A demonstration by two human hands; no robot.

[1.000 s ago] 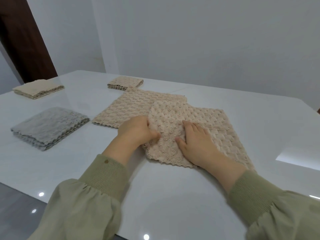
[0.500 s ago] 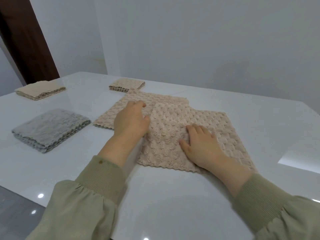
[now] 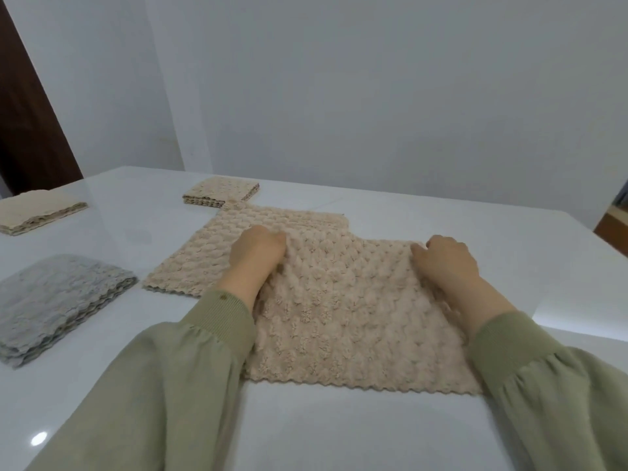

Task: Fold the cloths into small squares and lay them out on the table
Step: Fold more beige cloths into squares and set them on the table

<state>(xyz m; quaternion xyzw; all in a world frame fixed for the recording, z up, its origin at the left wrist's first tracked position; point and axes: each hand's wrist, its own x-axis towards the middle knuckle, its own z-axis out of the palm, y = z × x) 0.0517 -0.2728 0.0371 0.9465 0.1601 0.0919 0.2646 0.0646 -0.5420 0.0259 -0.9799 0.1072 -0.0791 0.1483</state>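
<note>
Pinching with curled fingers, left hand [image 3: 257,254] and right hand [image 3: 446,260] grip the fluffy beige square cloth's [image 3: 353,321] 2 far corners.

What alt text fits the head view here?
The left hand and right hand grip the far corners of a beige cloth on a white table, overlapping a second cloth. A grey pile lies left.

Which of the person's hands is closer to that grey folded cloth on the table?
The left hand. It grips the beige cloth at its far left corner, toward the grey cloth; the right hand grips the far right corner, farther off.
</note>
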